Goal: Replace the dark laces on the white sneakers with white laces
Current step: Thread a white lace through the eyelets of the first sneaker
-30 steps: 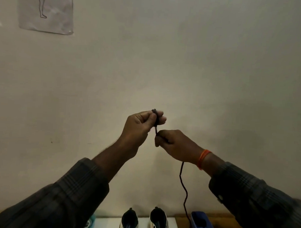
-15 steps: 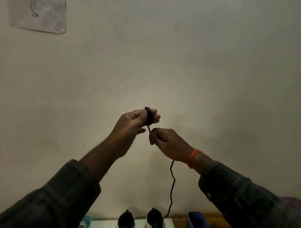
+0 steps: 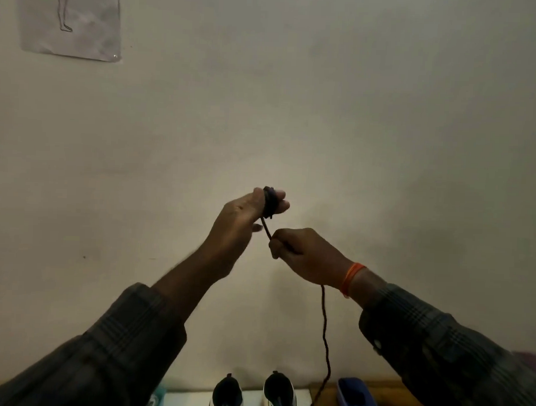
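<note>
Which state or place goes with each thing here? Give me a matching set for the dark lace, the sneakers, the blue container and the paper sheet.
Things:
1. dark lace
2. sneakers
3. blue container
4. paper sheet

States or places:
A. stuck on the wall, upper left
B. wound round the left hand fingers, fed by the right hand
C. side by side at the bottom edge
D. right of the sneakers

Pairs: 1-B, 2-C, 3-D, 4-A
</note>
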